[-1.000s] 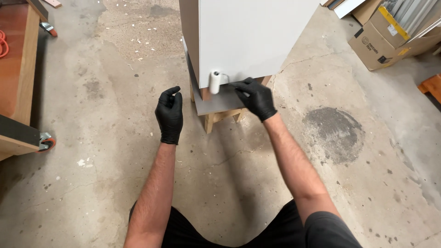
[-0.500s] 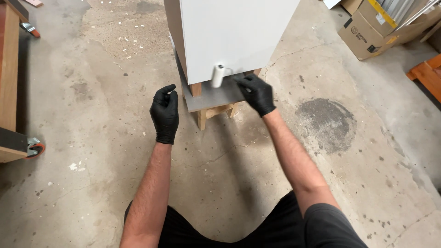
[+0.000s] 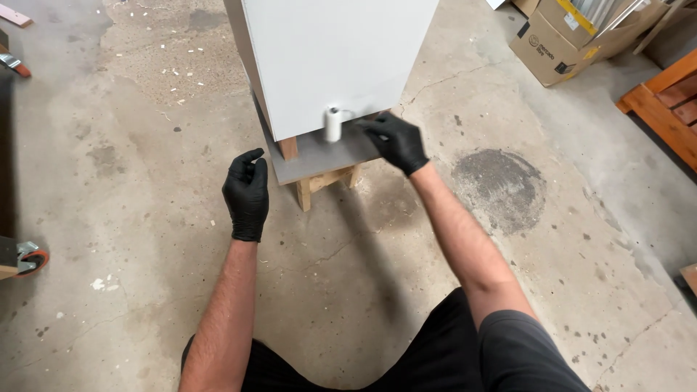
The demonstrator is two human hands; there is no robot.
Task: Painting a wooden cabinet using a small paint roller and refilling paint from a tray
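Against the white panel [image 3: 337, 58], right hand [image 3: 396, 141] grips the small roller [image 3: 332, 124]; left hand [image 3: 247, 192] hangs loosely curled, empty.

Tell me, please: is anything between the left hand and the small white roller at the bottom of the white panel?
Nothing visible blocks it. The left hand hangs open over bare concrete floor, left of the grey board. The right hand already holds the roller by its handle.

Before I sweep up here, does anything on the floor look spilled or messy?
Yes. A dark round stain marks the concrete floor beside the right hand, like an old spill. Pale chips lie scattered behind the white cabinet.
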